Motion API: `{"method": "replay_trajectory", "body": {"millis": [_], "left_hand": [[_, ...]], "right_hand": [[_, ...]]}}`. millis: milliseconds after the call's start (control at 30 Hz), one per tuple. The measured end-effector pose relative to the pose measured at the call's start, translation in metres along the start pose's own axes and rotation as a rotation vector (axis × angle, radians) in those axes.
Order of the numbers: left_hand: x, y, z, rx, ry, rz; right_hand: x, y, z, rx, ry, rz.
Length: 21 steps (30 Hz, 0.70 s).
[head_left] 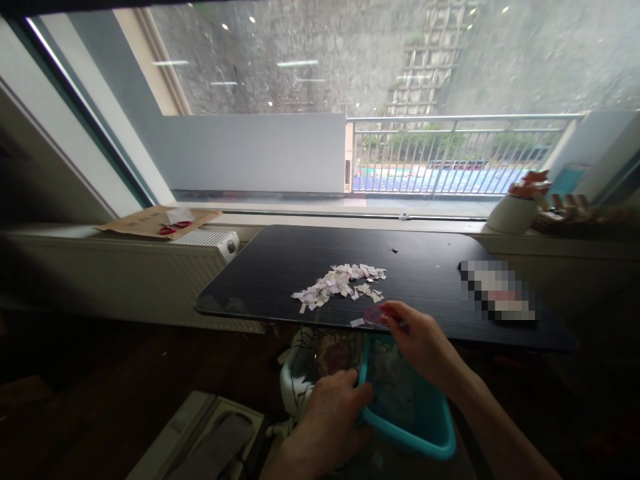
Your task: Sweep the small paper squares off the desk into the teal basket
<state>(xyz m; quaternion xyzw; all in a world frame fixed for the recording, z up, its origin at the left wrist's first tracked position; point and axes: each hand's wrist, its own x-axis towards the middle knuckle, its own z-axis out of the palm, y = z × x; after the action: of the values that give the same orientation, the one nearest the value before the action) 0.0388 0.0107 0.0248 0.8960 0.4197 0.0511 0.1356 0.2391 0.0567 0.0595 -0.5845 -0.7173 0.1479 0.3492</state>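
Observation:
My left hand [337, 407] is closed on the left rim of a turquoise plastic basket [435, 447], which sits below the near edge of the black table [280, 250]. Pale scraps are dimly visible inside it. My right hand [415, 333] pinches a thin, see-through pink piece [373, 315] at the table's near edge, above the basket. Its exact kind is unclear. Just left of it, one white paper scrap [357, 323] lies by the edge. Beyond is a loose heap of small white paper scraps [337, 283] spread over the tabletop.
A blurred-out flat object [497, 290] lies on the table's right. On the sill stand a white pot [513, 212] and, at left, brown paper [135, 220] with red-handled scissors [175, 227]. A radiator [200, 267] runs beneath. A pale box [210, 427] stands at lower left.

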Motion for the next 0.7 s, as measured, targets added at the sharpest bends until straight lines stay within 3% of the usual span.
{"method": "replay_trajectory", "body": {"millis": [233,367,467,700], "left_hand": [[0.001,0.001,0.001,-0.003,-0.013,0.005],[0.001,0.001,0.003,0.007,-0.004,-0.002],[-0.001,0.0,0.003,0.013,0.002,-0.013],[-0.011,-0.01,0.005,-0.065,0.043,-0.031]], "right_hand": [[0.0,0.001,0.005,0.061,0.035,0.019],[-0.006,-0.012,0.017,0.073,-0.007,-0.037],[-0.009,-0.015,0.013,0.085,-0.011,-0.074],[-0.005,0.035,-0.022,0.119,0.104,0.083]]}}
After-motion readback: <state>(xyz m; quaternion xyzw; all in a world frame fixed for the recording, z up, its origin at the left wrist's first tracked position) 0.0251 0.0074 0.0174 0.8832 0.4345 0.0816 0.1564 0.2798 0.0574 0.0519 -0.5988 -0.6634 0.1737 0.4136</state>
